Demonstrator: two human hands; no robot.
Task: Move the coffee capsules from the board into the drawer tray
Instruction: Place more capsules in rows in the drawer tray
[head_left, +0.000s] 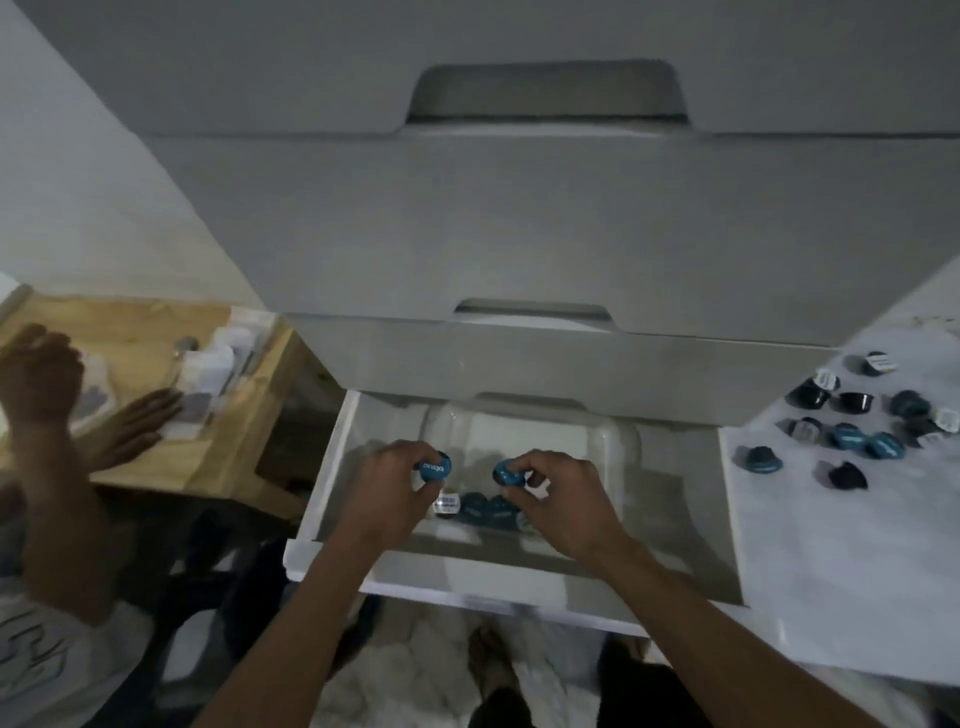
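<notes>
Both forearms reach up from the bottom edge into the open drawer (332, 499). My left hand (387, 491) pinches a blue capsule (434, 466) at its fingertips, and my right hand (558, 496) pinches another (506, 474), both held just above the clear tray (618, 441) sitting in the drawer. Several capsules (480, 506) already lie in the tray beneath my hands. I judge them light, stiff little cups with thin foil lids, so I would take hold at the rim and side wall, not press on the lid. They are small and round, teal or dark, some with white printed lids. More wait (857, 421) scattered on the white board (831, 571) to my right, well apart from the tray. At left, someone else's hands (78, 395) rest on a wooden table (234, 426).
</notes>
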